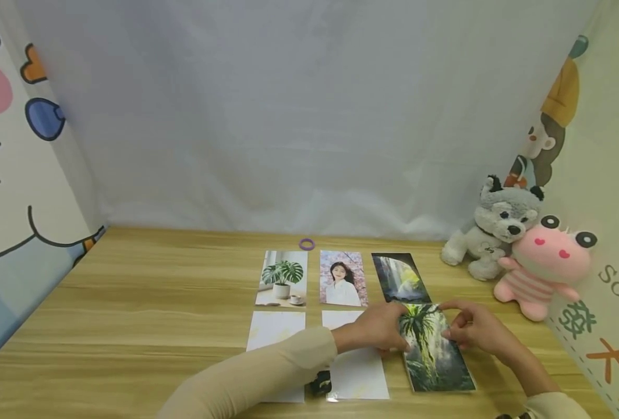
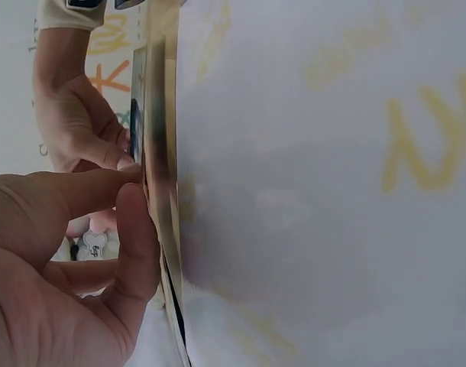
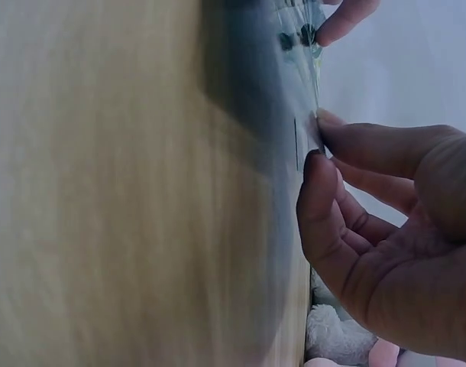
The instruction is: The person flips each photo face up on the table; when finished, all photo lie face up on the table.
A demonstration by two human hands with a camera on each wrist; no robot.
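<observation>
Both hands hold a photo print of a hanging green plant in a forest (image 1: 435, 361) near the table's right part. At its left edge, the left hand (image 1: 379, 329) pinches between thumb and finger, seen close in the left wrist view. On the opposite edge the right hand (image 1: 479, 331) pinches with thumb and fingers; the right wrist view shows this hand (image 3: 393, 222) gripping the print's thin edge above the wood. Just beyond lies a waterfall print (image 1: 400, 276), its lower edge meeting the held one. Under the left forearm is a white sheet (image 1: 358, 372) with faint yellow marks.
A potted plant print (image 1: 282, 276) and a portrait print (image 1: 343, 279) lie in the back row. Another white sheet (image 1: 275, 329) lies front left. A purple ring (image 1: 307, 244) is behind them. A grey plush dog (image 1: 498, 224) and pink plush frog (image 1: 545, 267) sit at right.
</observation>
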